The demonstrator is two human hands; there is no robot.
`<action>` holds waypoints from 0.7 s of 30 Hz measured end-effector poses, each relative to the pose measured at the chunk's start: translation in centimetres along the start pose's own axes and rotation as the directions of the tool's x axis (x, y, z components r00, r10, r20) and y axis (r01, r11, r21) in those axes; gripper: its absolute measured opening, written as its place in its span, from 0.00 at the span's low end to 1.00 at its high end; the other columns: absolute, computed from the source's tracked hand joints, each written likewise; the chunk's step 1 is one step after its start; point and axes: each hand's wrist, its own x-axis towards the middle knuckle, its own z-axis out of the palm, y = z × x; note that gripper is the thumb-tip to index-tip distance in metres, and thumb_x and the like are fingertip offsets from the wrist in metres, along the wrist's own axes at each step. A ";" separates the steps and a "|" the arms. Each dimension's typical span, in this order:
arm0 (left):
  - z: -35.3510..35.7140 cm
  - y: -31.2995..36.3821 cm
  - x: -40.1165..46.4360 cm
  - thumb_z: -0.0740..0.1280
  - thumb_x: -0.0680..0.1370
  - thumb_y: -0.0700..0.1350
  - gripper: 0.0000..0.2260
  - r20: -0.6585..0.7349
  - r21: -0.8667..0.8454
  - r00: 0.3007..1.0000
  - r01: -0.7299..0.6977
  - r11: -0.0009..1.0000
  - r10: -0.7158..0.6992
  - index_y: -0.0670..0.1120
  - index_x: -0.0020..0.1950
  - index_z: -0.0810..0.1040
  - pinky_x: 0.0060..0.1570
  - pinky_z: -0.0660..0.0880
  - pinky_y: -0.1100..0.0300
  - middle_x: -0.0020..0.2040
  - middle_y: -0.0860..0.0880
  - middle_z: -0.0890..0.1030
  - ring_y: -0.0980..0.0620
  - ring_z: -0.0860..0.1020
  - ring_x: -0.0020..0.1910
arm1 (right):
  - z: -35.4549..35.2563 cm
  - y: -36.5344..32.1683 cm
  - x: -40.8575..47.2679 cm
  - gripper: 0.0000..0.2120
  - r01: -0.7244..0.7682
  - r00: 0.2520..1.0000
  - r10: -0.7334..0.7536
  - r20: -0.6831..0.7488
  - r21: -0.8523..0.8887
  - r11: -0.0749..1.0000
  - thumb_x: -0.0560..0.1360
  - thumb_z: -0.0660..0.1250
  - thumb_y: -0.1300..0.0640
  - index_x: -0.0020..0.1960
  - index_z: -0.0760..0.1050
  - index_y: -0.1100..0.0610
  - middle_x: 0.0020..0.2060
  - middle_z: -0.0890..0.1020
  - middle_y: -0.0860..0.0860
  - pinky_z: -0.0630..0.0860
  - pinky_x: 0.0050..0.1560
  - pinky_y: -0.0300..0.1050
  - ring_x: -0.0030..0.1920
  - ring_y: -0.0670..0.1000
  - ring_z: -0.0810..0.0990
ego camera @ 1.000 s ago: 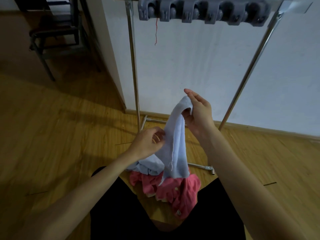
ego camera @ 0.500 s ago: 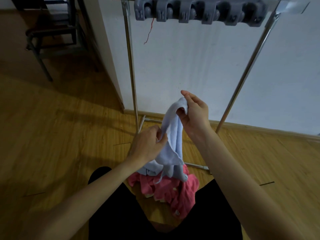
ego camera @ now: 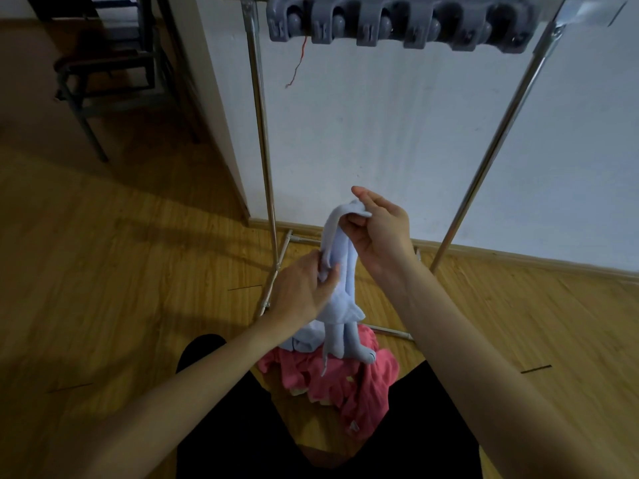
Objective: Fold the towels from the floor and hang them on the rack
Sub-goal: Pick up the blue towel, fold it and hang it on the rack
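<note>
A light blue towel (ego camera: 340, 299) hangs bunched between both hands over the floor. My right hand (ego camera: 378, 229) pinches its top edge between thumb and fingers. Lower and to the left, my left hand (ego camera: 304, 288) grips the towel's left edge. The towel's lower end droops onto a crumpled pink towel (ego camera: 345, 382) lying on the wooden floor between my legs. The metal rack (ego camera: 262, 150) stands against the white wall, its two poles on either side of my hands and its top bar at the upper edge of the view.
A grey plastic multi-hook holder (ego camera: 397, 25) hangs from the rack's top. A dark metal chair (ego camera: 103, 74) stands at the upper left beyond a wall corner. The rack's base bars (ego camera: 276, 271) lie on the floor just behind the towels.
My left hand has moved up the towel's edge toward my right hand. The towel has bunched narrower and its lower end has lifted a little.
</note>
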 end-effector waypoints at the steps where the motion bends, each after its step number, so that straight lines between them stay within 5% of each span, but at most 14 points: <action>1: -0.1 -0.1 0.1 0.56 0.79 0.58 0.17 0.002 0.005 1.000 0.009 1.000 -0.009 0.45 0.46 0.76 0.27 0.69 0.65 0.35 0.51 0.79 0.57 0.75 0.30 | -0.2 -0.1 0.1 0.09 0.002 1.000 -0.002 0.008 -0.007 1.000 0.81 0.58 0.66 0.47 0.77 0.61 0.40 0.76 0.58 0.80 0.36 0.38 0.39 0.50 0.79; 4: -0.5 -0.4 0.3 0.58 0.82 0.46 0.11 0.056 -0.015 0.995 0.082 0.997 -0.081 0.47 0.40 0.72 0.24 0.61 0.69 0.29 0.52 0.71 0.57 0.70 0.26 | -1.1 -0.6 0.6 0.10 0.034 0.999 -0.034 -0.006 -0.010 0.999 0.81 0.58 0.65 0.46 0.77 0.60 0.41 0.77 0.58 0.80 0.36 0.37 0.38 0.50 0.80; 6: -0.7 -1.3 0.5 0.57 0.82 0.45 0.14 0.131 -0.100 0.978 0.176 0.979 -0.163 0.48 0.37 0.70 0.24 0.63 0.66 0.28 0.50 0.70 0.53 0.70 0.25 | -2.1 -0.9 1.4 0.10 0.056 0.997 -0.057 -0.044 -0.021 0.998 0.81 0.58 0.65 0.47 0.77 0.59 0.43 0.77 0.58 0.80 0.37 0.37 0.37 0.49 0.80; 10: -1.7 -2.9 1.1 0.58 0.82 0.45 0.14 0.235 -0.299 0.941 0.308 0.903 -0.243 0.37 0.45 0.76 0.37 0.77 0.44 0.39 0.37 0.78 0.41 0.78 0.37 | -5.1 -0.6 3.5 0.09 0.015 0.994 -0.017 -0.109 -0.016 1.000 0.81 0.58 0.66 0.48 0.76 0.60 0.35 0.73 0.54 0.78 0.33 0.35 0.25 0.44 0.75; 14: -3.5 -1.5 1.7 0.56 0.81 0.36 0.11 0.276 -0.505 0.911 0.409 0.760 -0.307 0.34 0.52 0.77 0.30 0.77 0.62 0.44 0.38 0.79 0.50 0.79 0.37 | -7.6 0.3 4.6 0.11 -0.086 0.991 0.075 -0.111 -0.105 0.991 0.81 0.56 0.66 0.47 0.77 0.60 0.35 0.73 0.55 0.78 0.37 0.38 0.30 0.46 0.76; 17: -4.5 -0.3 2.2 0.55 0.81 0.35 0.12 0.251 -0.610 0.908 0.417 0.673 -0.335 0.41 0.47 0.78 0.29 0.77 0.64 0.40 0.43 0.79 0.54 0.80 0.35 | -8.7 0.9 4.7 0.09 -0.150 0.988 0.142 -0.056 -0.188 0.971 0.79 0.59 0.65 0.47 0.79 0.60 0.42 0.77 0.55 0.79 0.42 0.40 0.43 0.51 0.77; 21: -5.6 0.8 2.5 0.55 0.81 0.35 0.15 0.230 -0.674 0.916 0.394 0.625 -0.330 0.45 0.42 0.78 0.33 0.78 0.63 0.38 0.45 0.80 0.55 0.80 0.36 | -9.0 1.4 3.7 0.05 -0.111 0.985 0.139 0.102 -0.244 0.963 0.75 0.64 0.67 0.49 0.79 0.62 0.40 0.79 0.54 0.78 0.42 0.40 0.43 0.51 0.79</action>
